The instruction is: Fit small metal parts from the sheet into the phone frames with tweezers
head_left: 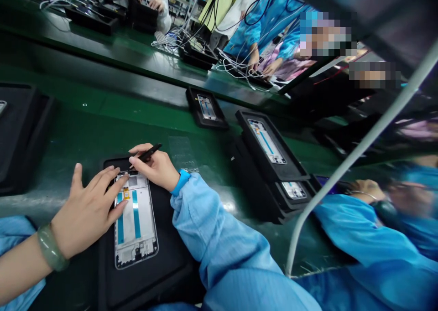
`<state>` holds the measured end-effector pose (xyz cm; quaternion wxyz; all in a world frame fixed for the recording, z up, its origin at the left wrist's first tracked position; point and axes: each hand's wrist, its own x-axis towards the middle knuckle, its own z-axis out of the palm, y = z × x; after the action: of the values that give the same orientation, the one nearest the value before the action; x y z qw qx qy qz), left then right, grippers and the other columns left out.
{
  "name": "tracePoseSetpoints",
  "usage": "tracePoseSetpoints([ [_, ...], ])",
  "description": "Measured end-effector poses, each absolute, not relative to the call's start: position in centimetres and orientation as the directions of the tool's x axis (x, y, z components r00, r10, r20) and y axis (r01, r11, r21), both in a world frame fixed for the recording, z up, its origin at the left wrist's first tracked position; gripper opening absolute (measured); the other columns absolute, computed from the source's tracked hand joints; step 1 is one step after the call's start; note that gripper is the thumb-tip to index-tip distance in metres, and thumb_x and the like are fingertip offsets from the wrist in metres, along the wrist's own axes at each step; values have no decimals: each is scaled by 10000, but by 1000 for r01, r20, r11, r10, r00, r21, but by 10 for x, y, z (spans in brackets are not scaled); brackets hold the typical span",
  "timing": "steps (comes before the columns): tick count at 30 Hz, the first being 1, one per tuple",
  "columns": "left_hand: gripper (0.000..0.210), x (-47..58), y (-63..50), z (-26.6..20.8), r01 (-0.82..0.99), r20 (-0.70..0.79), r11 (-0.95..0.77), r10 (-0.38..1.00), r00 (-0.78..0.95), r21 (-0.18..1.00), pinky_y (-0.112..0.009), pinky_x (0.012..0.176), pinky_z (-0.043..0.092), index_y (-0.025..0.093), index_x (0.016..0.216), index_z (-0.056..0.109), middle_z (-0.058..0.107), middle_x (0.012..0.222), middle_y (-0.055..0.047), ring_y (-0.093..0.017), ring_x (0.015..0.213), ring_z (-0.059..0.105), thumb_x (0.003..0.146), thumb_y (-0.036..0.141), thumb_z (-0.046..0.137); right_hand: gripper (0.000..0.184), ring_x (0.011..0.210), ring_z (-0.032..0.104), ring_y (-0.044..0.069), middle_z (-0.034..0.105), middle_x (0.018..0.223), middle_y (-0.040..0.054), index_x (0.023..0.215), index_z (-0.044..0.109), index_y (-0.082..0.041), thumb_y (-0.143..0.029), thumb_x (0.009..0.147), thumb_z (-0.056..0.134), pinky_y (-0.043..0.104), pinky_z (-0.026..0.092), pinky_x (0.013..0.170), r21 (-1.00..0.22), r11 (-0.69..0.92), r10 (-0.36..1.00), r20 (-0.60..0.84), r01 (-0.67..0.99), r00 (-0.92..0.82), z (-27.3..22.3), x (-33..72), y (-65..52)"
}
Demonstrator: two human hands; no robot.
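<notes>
From the head view: the left hand spread across a phone frame in a black tray; the right hand pinched a dark tool near its top. Blue strips were on; work seemed unfinished.

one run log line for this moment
left hand: spread over upper phone frame | right hand: holding black pen-like tool near frame's top end | phone frame: lying in black tray
</notes>
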<state>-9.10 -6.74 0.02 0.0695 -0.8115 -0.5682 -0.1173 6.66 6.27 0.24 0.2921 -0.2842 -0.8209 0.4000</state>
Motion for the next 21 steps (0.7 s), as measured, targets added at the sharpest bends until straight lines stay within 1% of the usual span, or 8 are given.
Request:
tracePoseSetpoints([
  [2,479,-91,-67,0,940,261,-340,910,322,24,-764,1029,167,112,1284,544,562,1277,-236,-386,1193,530,934,402,393,278,829,680,128,683,948,33,1103,589,-170,-353,899,546,257,567,763,-844,487,709,232,225,-666,2,68,63],
  [6,475,-92,-68,0,943,240,-331,919,311,45,-756,1038,176,125,1290,541,559,1288,-234,-388,1202,527,929,399,397,257,860,678,125,691,995,40,1089,606,-171,-334,901,546,254,567,791,-817,520,686,228,248,-691,3,66,59],
  [9,480,-92,-68,0,942,240,-330,920,309,54,-753,1046,172,136,1295,538,554,1299,-231,-389,1213,520,926,410,400,253,841,679,118,691,980,38,1088,603,-173,-336,911,525,246,569,791,-804,530,689,225,268,-689,4,66,56],
  [12,482,-91,-68,1,940,247,-337,916,317,44,-751,1044,175,112,1293,539,554,1296,-239,-390,1212,520,930,397,399,250,807,680,119,694,931,31,1077,609,-169,-331,904,532,247,568,786,-808,521,707,226,276,-670,4,66,56],
  [15,482,-90,-68,1,939,251,-343,912,324,36,-752,1035,184,95,1282,546,554,1289,-247,-394,1206,522,932,389,395,260,837,682,123,699,955,32,1088,619,-172,-332,894,552,246,558,804,-821,507,703,218,263,-677,3,65,58],
  [19,472,-91,-68,0,939,246,-340,915,319,49,-752,1042,175,111,1278,553,553,1289,-242,-400,1213,518,925,383,397,309,860,676,124,698,970,24,1116,618,-175,-369,877,594,246,543,813,-844,481,694,204,235,-690,3,62,59],
  [21,478,-93,-69,-1,938,242,-342,916,321,53,-753,1042,174,122,1298,537,548,1298,-237,-396,1222,510,928,387,388,305,851,671,119,690,955,14,1087,619,-181,-408,887,578,249,537,813,-850,472,713,210,236,-669,5,64,63],
])
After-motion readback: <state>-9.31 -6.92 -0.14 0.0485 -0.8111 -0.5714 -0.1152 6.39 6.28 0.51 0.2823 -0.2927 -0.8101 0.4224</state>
